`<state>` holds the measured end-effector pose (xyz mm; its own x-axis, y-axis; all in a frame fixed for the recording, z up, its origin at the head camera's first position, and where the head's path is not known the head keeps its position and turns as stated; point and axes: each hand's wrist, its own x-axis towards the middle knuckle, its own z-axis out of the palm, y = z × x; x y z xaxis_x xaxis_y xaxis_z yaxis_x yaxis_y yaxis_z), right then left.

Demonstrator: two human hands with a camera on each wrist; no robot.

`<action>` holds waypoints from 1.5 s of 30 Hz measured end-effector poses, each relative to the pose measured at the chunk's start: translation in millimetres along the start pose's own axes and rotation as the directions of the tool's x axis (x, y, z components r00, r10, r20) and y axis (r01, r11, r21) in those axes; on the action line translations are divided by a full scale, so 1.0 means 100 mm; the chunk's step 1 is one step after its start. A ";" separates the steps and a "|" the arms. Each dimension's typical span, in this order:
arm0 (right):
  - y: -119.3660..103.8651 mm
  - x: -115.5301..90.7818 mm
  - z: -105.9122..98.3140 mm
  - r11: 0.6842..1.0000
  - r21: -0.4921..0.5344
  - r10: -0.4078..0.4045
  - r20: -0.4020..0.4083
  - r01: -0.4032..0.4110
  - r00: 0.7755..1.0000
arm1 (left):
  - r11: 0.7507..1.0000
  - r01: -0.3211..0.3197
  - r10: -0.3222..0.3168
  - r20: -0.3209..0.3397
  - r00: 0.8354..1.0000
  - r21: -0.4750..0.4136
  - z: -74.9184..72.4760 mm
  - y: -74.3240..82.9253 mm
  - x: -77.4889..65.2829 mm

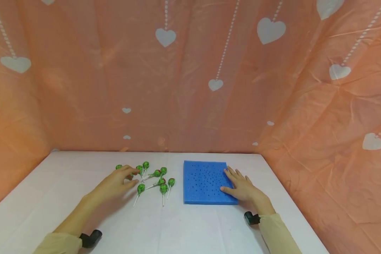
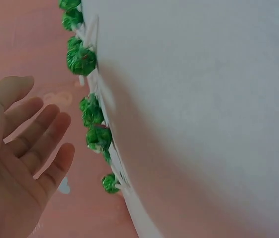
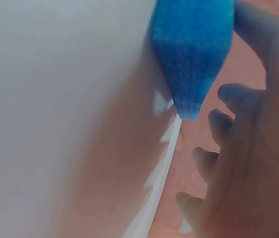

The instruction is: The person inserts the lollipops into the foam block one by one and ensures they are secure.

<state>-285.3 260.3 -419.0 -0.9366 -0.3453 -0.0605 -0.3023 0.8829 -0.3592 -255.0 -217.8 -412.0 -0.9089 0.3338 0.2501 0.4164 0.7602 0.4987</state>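
- The green-wrapped lollipops [image 1: 163,189] lay in a loose cluster on the left of the scene, their white sticks pointing various ways and some crossing.
- The blue block [image 1: 206,181], its top dotted with small dark holes, lay flat to the right of the cluster and well apart from it.
- The left hand [image 1: 122,180] hung over the cluster's left side, partly hiding a few lollipops; its fingers were loosely bent, thumb apart from them, and nothing was held.
- The right hand [image 1: 243,188] lay over the block's right edge, fingers spread and thumb above the top face; how firmly it pressed I cannot tell.
- Pale sleeves [image 1: 277,234] covered both forearms, with a black device [image 1: 252,218] at each wrist.
- Everything lay on a white table [image 1: 203,225].
- An orange curtain [image 1: 190,116] printed with white hearts [image 1: 165,37] stood at the far side.
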 end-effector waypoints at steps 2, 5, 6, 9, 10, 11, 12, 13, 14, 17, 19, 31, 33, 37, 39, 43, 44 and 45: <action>0.00 0.00 0.01 1.000 -0.005 0.001 0.006 -0.001 1.000 | 1.000 -0.009 0.009 0.027 1.000 -0.006 0.03 0.01 0.02; 0.00 0.00 0.02 1.000 -0.007 0.008 0.017 -0.008 1.000 | 0.999 -0.036 0.037 0.060 0.998 -0.023 0.07 0.02 0.04; 0.00 0.00 0.03 1.000 -0.008 0.010 0.019 -0.009 1.000 | 0.999 -0.041 0.044 0.071 0.997 -0.035 0.08 0.03 0.05; 0.00 0.00 0.03 1.000 -0.009 0.016 0.026 -0.015 1.000 | 0.996 -0.066 0.072 0.094 0.993 -0.059 0.11 0.03 0.08; 0.00 -0.01 0.03 1.000 -0.009 0.014 0.026 -0.014 1.000 | 0.995 -0.077 0.083 0.100 0.992 -0.061 0.12 0.03 0.09; 0.00 -0.01 0.03 1.000 -0.007 0.014 0.025 -0.013 1.000 | 0.995 -0.083 0.089 0.105 0.990 -0.062 0.13 0.03 0.10; 0.00 -0.01 0.03 1.000 -0.007 0.013 0.025 -0.012 1.000 | 0.994 -0.086 0.093 0.110 0.990 -0.065 0.14 0.03 0.11; 0.00 0.00 0.02 1.000 -0.007 0.012 0.023 -0.011 1.000 | 0.994 -0.095 0.101 0.112 0.988 -0.058 0.15 0.02 0.12; -0.01 0.00 0.02 1.000 -0.007 0.011 0.023 -0.011 1.000 | 0.994 -0.098 0.104 0.118 0.988 -0.050 0.16 0.02 0.13; 0.00 -0.01 0.02 1.000 -0.005 0.009 0.021 -0.009 1.000 | 0.994 -0.099 0.103 0.131 0.986 -0.037 0.18 0.02 0.16; 0.00 -0.01 0.02 1.000 -0.002 0.008 0.022 -0.008 1.000 | 0.994 -0.103 0.106 0.138 0.985 -0.029 0.19 0.02 0.17; 0.02 0.00 0.02 1.000 0.012 0.005 0.025 -0.005 1.000 | 0.993 -0.115 0.119 0.161 0.980 -0.032 0.22 0.02 0.20; 0.02 0.00 0.02 1.000 0.014 0.006 0.026 -0.006 1.000 | 0.992 -0.118 0.122 0.164 0.979 -0.035 0.21 0.02 0.20; 0.01 -0.01 0.01 1.000 0.015 0.003 0.029 -0.004 1.000 | 0.992 -0.114 0.120 0.169 0.978 -0.047 0.21 0.03 0.19; 0.01 -0.01 0.01 1.000 0.016 0.000 0.029 -0.001 1.000 | 0.993 -0.101 0.109 0.171 0.979 -0.054 0.22 0.04 0.19; 0.01 -0.01 0.02 1.000 0.014 0.002 0.031 -0.003 1.000 | 0.994 -0.089 0.099 0.162 0.982 -0.067 0.21 0.06 0.19; 0.02 0.00 0.02 1.000 0.013 0.002 0.032 -0.003 0.999 | 0.994 -0.088 0.098 0.157 0.983 -0.069 0.21 0.07 0.19; 0.02 0.00 0.02 1.000 0.011 0.002 0.032 -0.003 0.999 | 0.994 -0.085 0.096 0.150 0.984 -0.074 0.20 0.07 0.19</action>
<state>-285.6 261.3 -421.5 -0.9312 -0.3531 -0.0907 -0.2978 0.8803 -0.3694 -270.2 -194.5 -420.5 -0.8581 0.4849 0.1690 0.4929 0.6855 0.5359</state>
